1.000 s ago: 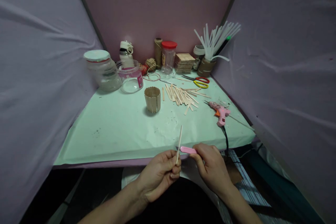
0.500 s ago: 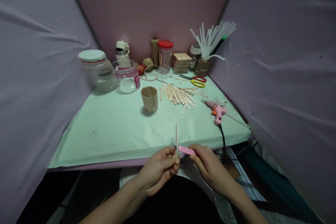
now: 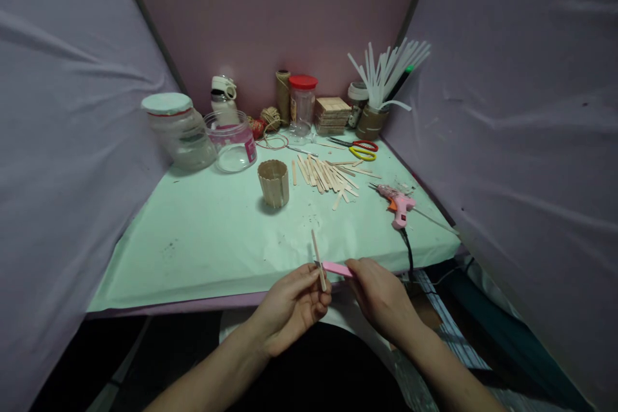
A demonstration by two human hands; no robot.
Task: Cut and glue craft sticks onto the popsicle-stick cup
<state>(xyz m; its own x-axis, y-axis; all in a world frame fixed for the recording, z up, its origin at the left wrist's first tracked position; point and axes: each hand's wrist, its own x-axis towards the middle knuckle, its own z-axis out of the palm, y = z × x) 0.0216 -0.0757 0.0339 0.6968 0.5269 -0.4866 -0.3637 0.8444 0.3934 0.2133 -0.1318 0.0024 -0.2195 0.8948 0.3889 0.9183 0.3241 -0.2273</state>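
Pinched in my left hand (image 3: 300, 299) is a thin wooden popsicle stick (image 3: 315, 246), tilted with its top leaning left, near the table's front edge. My right hand (image 3: 379, 290) is closed around a pink craft knife (image 3: 337, 268). Its short blade meets the stick just above my left fingertips; how deep it bites I cannot tell. Beyond my hands stands a small cup covered with upright sticks (image 3: 274, 188). A loose pile of popsicle sticks (image 3: 326, 174) lies to the cup's right.
On the right lies a pink glue gun (image 3: 400, 206), its cord hanging over the front edge. Scissors (image 3: 363, 149) rest behind the pile. Clear jars (image 3: 232, 148), twine (image 3: 271, 117), a stack of wooden squares (image 3: 333, 114) and a holder of glue sticks (image 3: 374, 121) line the back.
The popsicle stick has turned from nearly upright to leaning left, showing its flat face. The knife and my right hand have shifted slightly left and up.
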